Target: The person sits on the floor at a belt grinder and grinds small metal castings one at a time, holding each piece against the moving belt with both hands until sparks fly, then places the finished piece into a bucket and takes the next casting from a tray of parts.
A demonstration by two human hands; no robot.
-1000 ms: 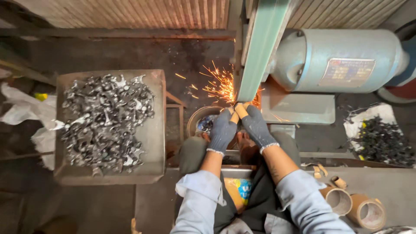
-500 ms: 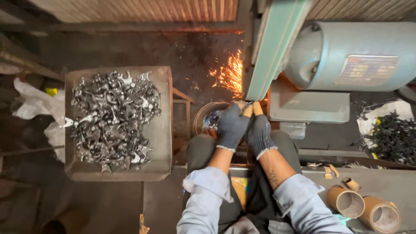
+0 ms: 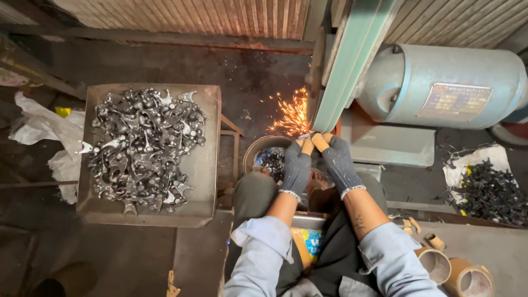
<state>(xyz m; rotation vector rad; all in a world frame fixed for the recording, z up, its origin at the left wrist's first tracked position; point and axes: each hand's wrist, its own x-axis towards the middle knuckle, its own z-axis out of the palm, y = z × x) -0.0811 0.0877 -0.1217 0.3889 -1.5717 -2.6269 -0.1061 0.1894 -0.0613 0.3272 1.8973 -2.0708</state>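
Note:
Both my hands wear dark knit gloves with orange fingertips. My left hand (image 3: 297, 165) and my right hand (image 3: 336, 160) are pressed together on a small metal part, mostly hidden by the fingertips, held against the green sanding belt (image 3: 352, 60). Orange sparks (image 3: 290, 114) spray up and to the left from the contact point. A round metal bowl (image 3: 263, 153) with dark pieces sits just under my left hand. A square metal tray (image 3: 206, 165) to the left holds a heap of several shiny metal castings (image 3: 144, 144).
A light blue motor housing (image 3: 451, 88) sits at the right behind a grey base (image 3: 388, 144). A white sack with dark metal parts (image 3: 489, 190) lies far right. Cardboard tubes (image 3: 456, 272) stand at lower right. White bags (image 3: 47, 135) lie at far left.
The view has shifted slightly to the right and down. My hands stay together at the belt and the sparks keep flying to the left.

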